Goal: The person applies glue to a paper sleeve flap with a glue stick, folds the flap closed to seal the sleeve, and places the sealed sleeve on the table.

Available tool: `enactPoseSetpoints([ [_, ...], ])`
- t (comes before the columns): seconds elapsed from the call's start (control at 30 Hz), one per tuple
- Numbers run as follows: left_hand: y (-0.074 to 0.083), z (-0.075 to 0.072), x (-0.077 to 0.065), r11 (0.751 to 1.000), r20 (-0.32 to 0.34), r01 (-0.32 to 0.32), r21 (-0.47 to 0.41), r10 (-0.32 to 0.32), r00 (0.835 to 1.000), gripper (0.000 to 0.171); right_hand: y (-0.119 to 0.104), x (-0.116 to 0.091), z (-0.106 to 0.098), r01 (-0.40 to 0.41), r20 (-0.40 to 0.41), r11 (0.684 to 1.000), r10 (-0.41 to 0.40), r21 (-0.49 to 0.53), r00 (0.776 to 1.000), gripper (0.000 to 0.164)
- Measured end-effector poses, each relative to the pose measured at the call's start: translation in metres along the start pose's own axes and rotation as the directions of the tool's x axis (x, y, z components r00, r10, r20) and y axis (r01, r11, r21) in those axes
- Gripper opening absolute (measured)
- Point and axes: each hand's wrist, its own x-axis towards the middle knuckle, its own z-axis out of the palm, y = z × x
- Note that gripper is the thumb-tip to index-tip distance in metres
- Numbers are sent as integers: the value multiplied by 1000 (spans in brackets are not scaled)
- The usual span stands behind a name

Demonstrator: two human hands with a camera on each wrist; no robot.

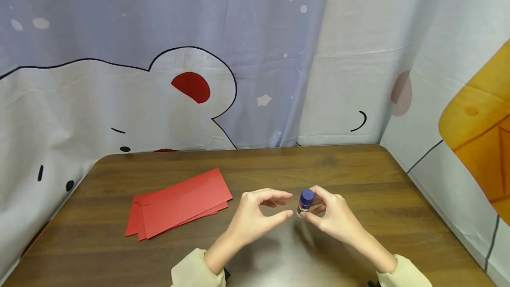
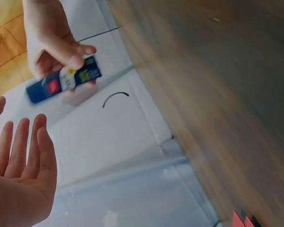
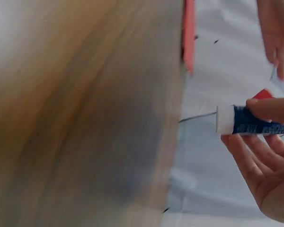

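A small glue stick (image 1: 306, 202) with a dark blue cap and a printed label is pinched between the thumb and fingers of my right hand (image 1: 338, 216), above the table. In the right wrist view its white base end sticks out past the fingers. My left hand (image 1: 251, 216) is just to the left of the glue stick, apart from it, with thumb and fingers spread and nothing between them. The left wrist view shows the left hand's fingers (image 2: 33, 151) extended below the cap end. Several red envelopes (image 1: 183, 203) lie overlapping in a fanned pile on the left of the table.
The brown wooden table (image 1: 303, 163) has rounded far corners. Behind it and along the right side hang curtains (image 1: 271, 56) with cartoon prints, meeting the table's edges.
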Motion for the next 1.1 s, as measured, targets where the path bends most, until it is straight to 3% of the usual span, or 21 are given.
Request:
enactPoseSetpoints([
  [0.23,-5,-10,-10,980,8,-22,197,21,1000,20,28,-4,-9,-143,-55,984,138,-108,989,31],
  [0.33,-6,-12,-14,966,-4,-20,256,22,1000,19,34,-4,-12,-167,-66,971,158,-171,985,29],
  [0.47,-5,-15,-16,956,-10,1,293,2,1000,20,40,-2,-16,-173,-67,955,161,-243,985,31],
  [0.83,-9,-23,-27,919,-45,41,391,-26,999,20,52,-2,-22,-211,-17,943,213,-256,977,30],
  [1.1,-15,-27,-32,920,-53,67,386,-50,997,21,53,-1,-21,-250,-18,935,253,-250,967,26],
])
